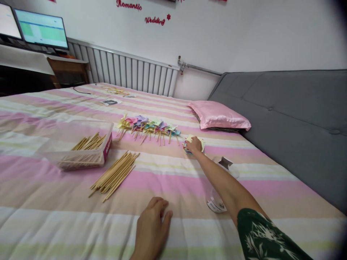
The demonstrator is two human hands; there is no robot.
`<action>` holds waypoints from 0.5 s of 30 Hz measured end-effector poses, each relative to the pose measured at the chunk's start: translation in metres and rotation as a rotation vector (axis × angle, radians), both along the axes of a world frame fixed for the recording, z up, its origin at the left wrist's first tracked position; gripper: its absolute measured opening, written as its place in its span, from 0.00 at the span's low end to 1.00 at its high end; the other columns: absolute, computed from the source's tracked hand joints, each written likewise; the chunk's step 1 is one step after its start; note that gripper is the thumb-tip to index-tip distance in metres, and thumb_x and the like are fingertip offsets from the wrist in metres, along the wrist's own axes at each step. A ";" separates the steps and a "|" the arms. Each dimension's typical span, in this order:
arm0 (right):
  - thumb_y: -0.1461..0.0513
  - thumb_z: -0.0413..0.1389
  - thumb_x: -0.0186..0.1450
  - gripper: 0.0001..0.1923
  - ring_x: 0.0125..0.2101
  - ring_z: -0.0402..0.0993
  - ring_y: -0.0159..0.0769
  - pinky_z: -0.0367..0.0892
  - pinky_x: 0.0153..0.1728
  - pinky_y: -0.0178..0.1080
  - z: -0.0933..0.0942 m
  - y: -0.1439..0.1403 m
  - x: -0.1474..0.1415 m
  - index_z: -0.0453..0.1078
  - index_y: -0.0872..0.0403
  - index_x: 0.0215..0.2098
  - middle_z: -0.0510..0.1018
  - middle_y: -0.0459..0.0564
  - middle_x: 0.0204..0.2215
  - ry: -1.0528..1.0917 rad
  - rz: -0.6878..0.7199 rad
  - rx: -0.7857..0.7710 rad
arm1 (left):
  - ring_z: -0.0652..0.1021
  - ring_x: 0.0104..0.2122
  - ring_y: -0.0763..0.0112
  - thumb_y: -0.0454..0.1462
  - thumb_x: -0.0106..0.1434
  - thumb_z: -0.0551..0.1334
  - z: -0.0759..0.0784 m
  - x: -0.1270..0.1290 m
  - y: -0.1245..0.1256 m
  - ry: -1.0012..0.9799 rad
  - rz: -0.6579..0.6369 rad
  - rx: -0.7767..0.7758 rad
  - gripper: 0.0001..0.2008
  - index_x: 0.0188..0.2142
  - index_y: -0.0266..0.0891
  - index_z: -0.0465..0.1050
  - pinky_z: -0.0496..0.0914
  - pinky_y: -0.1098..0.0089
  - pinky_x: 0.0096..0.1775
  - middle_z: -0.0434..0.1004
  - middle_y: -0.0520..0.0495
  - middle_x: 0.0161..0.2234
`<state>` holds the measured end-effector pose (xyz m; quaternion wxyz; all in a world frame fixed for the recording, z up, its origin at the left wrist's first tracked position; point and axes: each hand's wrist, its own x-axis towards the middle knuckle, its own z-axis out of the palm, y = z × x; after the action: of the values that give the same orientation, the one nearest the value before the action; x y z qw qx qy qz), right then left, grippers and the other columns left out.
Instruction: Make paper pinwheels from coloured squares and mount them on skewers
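Observation:
My right hand [194, 145] reaches out to a small stack of coloured paper pieces [186, 148]. Its fingers are closed at the cream paper piece [201, 140] on top; the fingertips are partly hidden. On the bedspread near the front rests my left hand [153, 225], empty, fingers loosely bent and thumb apart. A bundle of thin wooden sticks [115, 175] lies ahead and left of it. Farther back, several pastel paper pinwheels [148, 124] on short sticks lie in a row. Under my right forearm a clear plastic jar [215, 202] is partly hidden.
A clear plastic box [108, 135] with more sticks stands at left on the striped bed [184, 234]. A pink pillow [219, 115] lies by the grey headboard [284, 108]. Yellowish loops [115, 91] lie far back, before the radiator [130, 70]. Monitors [40, 29] stand upper left.

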<state>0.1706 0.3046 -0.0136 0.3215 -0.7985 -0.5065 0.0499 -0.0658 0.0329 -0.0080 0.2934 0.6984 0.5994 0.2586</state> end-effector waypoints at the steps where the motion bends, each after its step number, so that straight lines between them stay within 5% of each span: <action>1: 0.57 0.57 0.59 0.19 0.45 0.70 0.43 0.66 0.43 0.41 0.000 0.001 0.000 0.67 0.55 0.47 0.74 0.56 0.44 0.022 -0.011 -0.002 | 0.75 0.34 0.68 0.33 0.59 0.53 0.000 0.000 0.000 -0.004 0.000 0.002 0.11 0.38 0.38 0.72 0.67 0.67 0.38 0.73 0.45 0.42; 8: 0.58 0.51 0.66 0.13 0.41 0.71 0.36 0.69 0.42 0.44 0.015 -0.008 0.006 0.67 0.55 0.47 0.71 0.52 0.46 0.146 -0.110 0.089 | 0.75 0.31 0.70 0.34 0.59 0.54 0.001 0.000 0.001 0.002 0.009 -0.002 0.10 0.37 0.38 0.72 0.66 0.69 0.36 0.74 0.46 0.40; 15: 0.58 0.49 0.63 0.16 0.38 0.74 0.43 0.66 0.40 0.40 0.067 -0.051 0.011 0.75 0.58 0.38 0.80 0.55 0.36 0.147 -0.059 0.378 | 0.75 0.32 0.69 0.35 0.58 0.55 0.000 0.000 0.004 -0.003 0.013 0.055 0.10 0.36 0.37 0.73 0.67 0.68 0.37 0.75 0.45 0.40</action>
<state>0.1820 0.2536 0.0538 0.5029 -0.7328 -0.4584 0.0026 -0.0662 0.0366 -0.0082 0.2734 0.7019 0.5960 0.2781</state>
